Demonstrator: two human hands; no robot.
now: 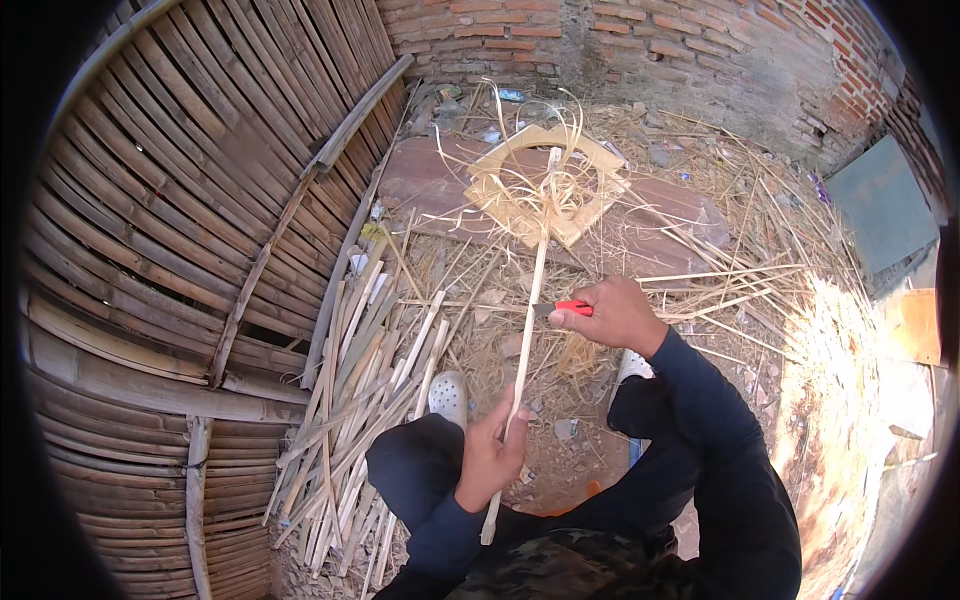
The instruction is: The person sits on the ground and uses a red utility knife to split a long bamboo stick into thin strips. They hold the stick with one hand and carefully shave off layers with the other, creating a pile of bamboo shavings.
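Observation:
My left hand (pixel 492 450) is closed around the lower part of a long pale bamboo strip (pixel 521 365), which slants up and away from me. Its far end lies over a square wooden board with a round hole (pixel 490 207), among thin curled shavings (pixel 575 190). My right hand (pixel 618 316) grips a utility knife with a red handle (pixel 574 307). The dark blade points left and meets the strip, or nearly so, about midway along; contact is hard to tell.
Many cut bamboo strips (pixel 345 430) are heaped at my left beside a bamboo slat wall (pixel 170 240). A reddish-brown slab (pixel 655 225) lies under the holed board. Ahead stands a brick wall (pixel 690 50). Thin slivers (pixel 740 285) and debris litter the ground to the right.

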